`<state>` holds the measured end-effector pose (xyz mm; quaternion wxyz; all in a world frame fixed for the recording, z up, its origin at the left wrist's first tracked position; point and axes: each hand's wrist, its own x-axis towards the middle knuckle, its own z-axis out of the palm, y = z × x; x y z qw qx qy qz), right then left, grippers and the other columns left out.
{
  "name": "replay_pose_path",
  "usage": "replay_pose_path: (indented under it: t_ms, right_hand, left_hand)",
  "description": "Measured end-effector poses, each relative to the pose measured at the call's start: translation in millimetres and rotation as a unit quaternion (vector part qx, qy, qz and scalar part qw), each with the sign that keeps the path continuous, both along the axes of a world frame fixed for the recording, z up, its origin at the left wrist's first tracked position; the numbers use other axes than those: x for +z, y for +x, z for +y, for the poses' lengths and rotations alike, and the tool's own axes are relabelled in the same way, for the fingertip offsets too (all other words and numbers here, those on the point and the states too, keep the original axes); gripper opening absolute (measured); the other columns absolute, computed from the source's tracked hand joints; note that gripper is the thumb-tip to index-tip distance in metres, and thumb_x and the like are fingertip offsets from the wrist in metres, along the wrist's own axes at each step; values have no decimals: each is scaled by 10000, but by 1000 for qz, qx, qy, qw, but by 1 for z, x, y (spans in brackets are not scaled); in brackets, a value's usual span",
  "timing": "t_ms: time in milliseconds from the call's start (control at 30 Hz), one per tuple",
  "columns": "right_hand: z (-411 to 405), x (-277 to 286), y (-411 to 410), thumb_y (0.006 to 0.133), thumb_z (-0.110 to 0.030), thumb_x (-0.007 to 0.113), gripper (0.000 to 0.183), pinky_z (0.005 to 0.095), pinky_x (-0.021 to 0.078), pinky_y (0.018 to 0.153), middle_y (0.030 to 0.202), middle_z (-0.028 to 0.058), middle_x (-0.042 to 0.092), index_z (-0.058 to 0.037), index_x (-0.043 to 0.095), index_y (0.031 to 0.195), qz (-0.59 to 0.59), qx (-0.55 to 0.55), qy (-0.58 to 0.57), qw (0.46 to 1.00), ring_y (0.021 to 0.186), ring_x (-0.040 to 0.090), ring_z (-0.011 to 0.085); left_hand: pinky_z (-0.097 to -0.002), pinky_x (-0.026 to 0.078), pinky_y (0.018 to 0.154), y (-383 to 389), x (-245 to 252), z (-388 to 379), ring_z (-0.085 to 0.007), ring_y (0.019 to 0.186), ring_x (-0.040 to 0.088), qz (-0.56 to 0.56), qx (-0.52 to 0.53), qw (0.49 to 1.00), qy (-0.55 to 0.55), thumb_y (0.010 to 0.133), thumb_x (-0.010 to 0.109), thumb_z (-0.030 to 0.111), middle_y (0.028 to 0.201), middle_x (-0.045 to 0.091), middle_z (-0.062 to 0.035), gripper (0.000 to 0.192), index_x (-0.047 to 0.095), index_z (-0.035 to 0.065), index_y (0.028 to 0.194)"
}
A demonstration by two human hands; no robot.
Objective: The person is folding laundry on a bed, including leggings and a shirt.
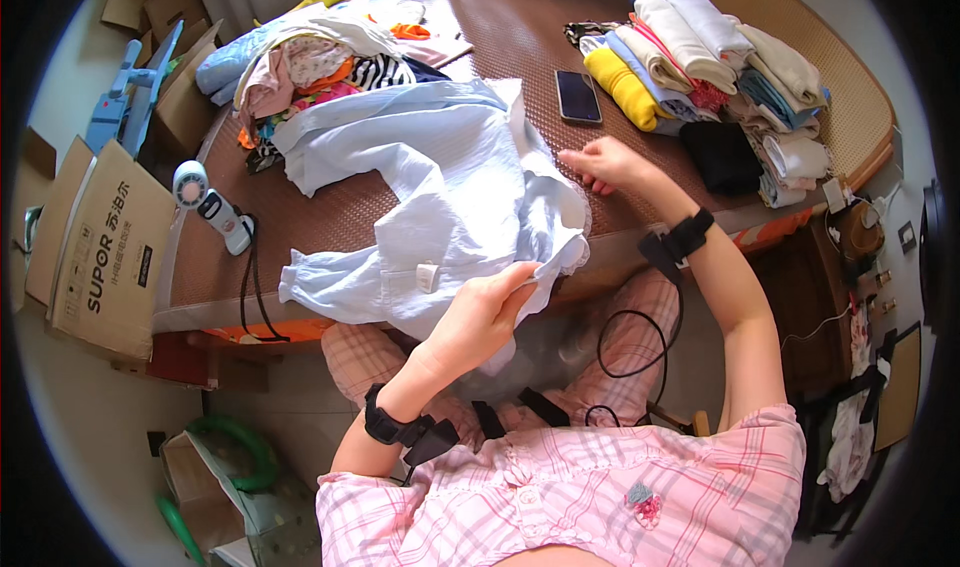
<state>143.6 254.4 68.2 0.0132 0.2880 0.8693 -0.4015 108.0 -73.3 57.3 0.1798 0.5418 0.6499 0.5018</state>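
A light blue long-sleeved garment (465, 192) with a pale frilled edge lies spread out before me, its lower end hanging over the bed's front edge. A small white label (427, 277) shows on its near part. My left hand (480, 312) pinches the garment's near right edge between thumb and fingers. Beside the upper part of the frilled edge is my right hand (604, 163), fingers curled and tips close to the fabric. Whether those tips hold any cloth cannot be made out.
A smartphone (578, 96) lies on the brown woven mat (495, 19). Folded clothes (697, 56) are stacked at right; a loose clothes heap (315, 64) lies at left. A handheld fan (214, 207) with a strap sits near the left edge, beside a cardboard box (105, 252). A black cable (637, 372) hangs from my right wrist.
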Motion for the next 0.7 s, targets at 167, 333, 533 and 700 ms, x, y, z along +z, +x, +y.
replay_pose_path:
  t_ms: [167, 333, 533, 700]
  right_hand:
    - [-52, -1, 11, 733, -600, 739, 635, 305, 507, 540, 726, 65, 590, -11, 581, 913, 62, 6, -34, 997, 619, 597, 174]
    - [-33, 1, 11, 841, -304, 690, 326, 339, 486, 717, 764, 143, 615, -8, 584, 928, 242, 33, 241, 939, 717, 616, 282]
    - [89, 8, 71, 887, -175, 634, 189, 305, 465, 602, 736, 37, 639, 13, 637, 867, 423, -170, -97, 885, 664, 564, 89]
    - [88, -33, 114, 882, -186, 652, 152, 302, 468, 609, 700, 74, 628, -35, 639, 871, 210, -185, 333, 900, 647, 567, 118]
  left_hand:
    - [-293, 450, 623, 1, 7, 14, -196, 638, 504, -33, -34, 999, -2, 918, 585, 45, 748, 578, -147, 226, 577, 14, 1142]
    - [-270, 439, 591, -2, 8, 14, -134, 634, 492, 5, -6, 1000, -15, 871, 655, 51, 734, 572, -118, 188, 600, 4, 1045]
    - [-244, 433, 598, -21, 10, 5, -81, 666, 499, -72, 31, 995, -62, 796, 719, 53, 738, 587, -29, 201, 602, -6, 949]
    - [-233, 420, 601, -49, 18, 1, -63, 678, 512, -161, 32, 983, -76, 818, 711, 107, 769, 621, -22, 183, 613, -8, 922]
